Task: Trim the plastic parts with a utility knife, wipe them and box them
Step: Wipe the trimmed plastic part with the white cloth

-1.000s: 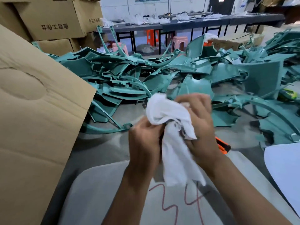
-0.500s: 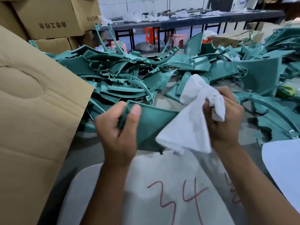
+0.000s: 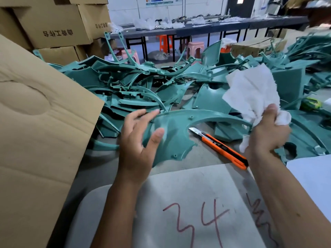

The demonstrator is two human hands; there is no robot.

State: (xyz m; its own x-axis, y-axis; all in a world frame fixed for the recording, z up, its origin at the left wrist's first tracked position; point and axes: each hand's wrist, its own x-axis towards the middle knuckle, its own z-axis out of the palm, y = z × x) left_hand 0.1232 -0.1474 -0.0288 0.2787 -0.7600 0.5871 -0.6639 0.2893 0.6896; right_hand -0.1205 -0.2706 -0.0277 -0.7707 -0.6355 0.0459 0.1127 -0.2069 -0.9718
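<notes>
A curved teal plastic part (image 3: 176,130) lies in front of me at the near edge of a big pile of teal parts (image 3: 136,86). My left hand (image 3: 138,145) is spread at its left end, with straight fingers behind the edge and the thumb in front. My right hand (image 3: 266,133) grips a white cloth (image 3: 250,90), raised to the right of the part and clear of it. An orange utility knife (image 3: 220,147) lies on the table between my hands with its blade out, pointing away and left.
A large cardboard box flap (image 3: 35,122) stands close on my left. A grey board marked "34" (image 3: 179,203) lies nearest me, a white sheet (image 3: 311,176) at the right. Stacked cartons (image 3: 53,24) sit at the back left, with benches and stools behind.
My left hand has let go its grip on the teal part and opened. My right hand has lifted the cloth off the part and swung it right. The knife now shows.
</notes>
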